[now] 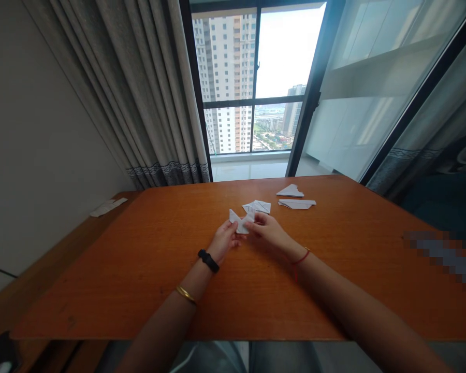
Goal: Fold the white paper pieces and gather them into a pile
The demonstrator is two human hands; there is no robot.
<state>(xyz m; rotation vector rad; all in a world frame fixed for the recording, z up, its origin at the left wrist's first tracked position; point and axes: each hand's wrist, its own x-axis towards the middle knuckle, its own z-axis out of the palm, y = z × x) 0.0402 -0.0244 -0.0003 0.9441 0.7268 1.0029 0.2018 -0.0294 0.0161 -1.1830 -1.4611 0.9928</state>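
Head view: hands (222,242) (272,232) hold folded paper (241,225) well inside table (140,259) edges.

I have a broad orange-brown wooden table (345,248) before me. Beyond its far edge I see a pale, shiny floor (250,170) and a dark-framed window (258,99) full of daylight, with a tall pale tower (227,57) outside. Past the table's far left corner, I see a grey curtain (143,93) with a patterned band; a plain wall (42,129) stands left of the table, another curtain (435,124) to its right.
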